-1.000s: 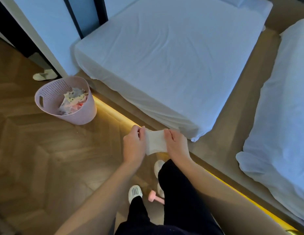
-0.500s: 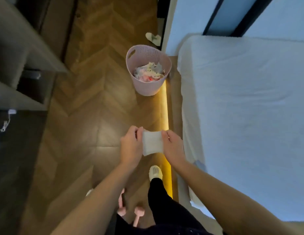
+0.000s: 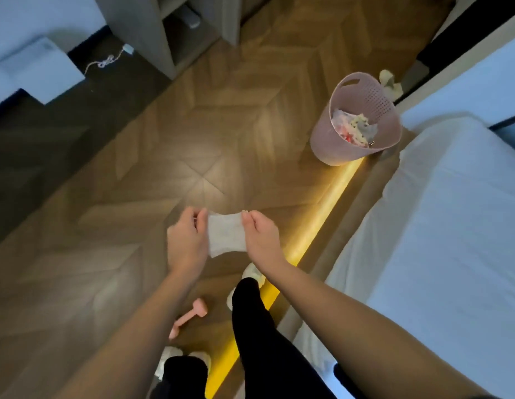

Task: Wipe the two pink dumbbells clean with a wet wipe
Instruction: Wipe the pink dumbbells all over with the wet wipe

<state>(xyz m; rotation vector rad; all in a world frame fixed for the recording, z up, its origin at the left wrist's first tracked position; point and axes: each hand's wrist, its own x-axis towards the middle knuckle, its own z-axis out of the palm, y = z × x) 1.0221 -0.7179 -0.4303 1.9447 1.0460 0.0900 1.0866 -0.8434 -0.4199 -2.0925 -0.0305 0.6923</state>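
Herringbone wooden floor (image 3: 193, 139) fills a dim bedroom, with a yellow light strip (image 3: 322, 208) glowing along the floor's edge under a white-sheeted bed (image 3: 452, 226). A person in black trousers (image 3: 259, 326) and white shoes (image 3: 252, 272) stands beside that edge and holds a pale, rectangular wet wipe (image 3: 226, 237) out in front of the body. The left hand (image 3: 187, 243) pinches the wipe's left side between thumb and curled fingers. The right hand (image 3: 262, 240) pinches the right side, and the sheet is pulled flat between them.

One pink dumbbell with blocky ends (image 3: 197, 308) lies on the floor near the person's feet, close to the lit edge and partly hidden by the left forearm. A second dumbbell cannot be made out.

By the look of it, the step in hand is spreading the wipe, with no wiping begun. The next move likely calls for freeing one hand, bending down to the floor and lifting or steadying the dumbbell while the other hand rubs the wipe over it.

Farther along the lit edge, at the bed's corner, stands a round pink perforated plastic basket (image 3: 328, 145). It holds a crumpled heap of pale and reddish scraps (image 3: 354, 128), too blurred to identify.
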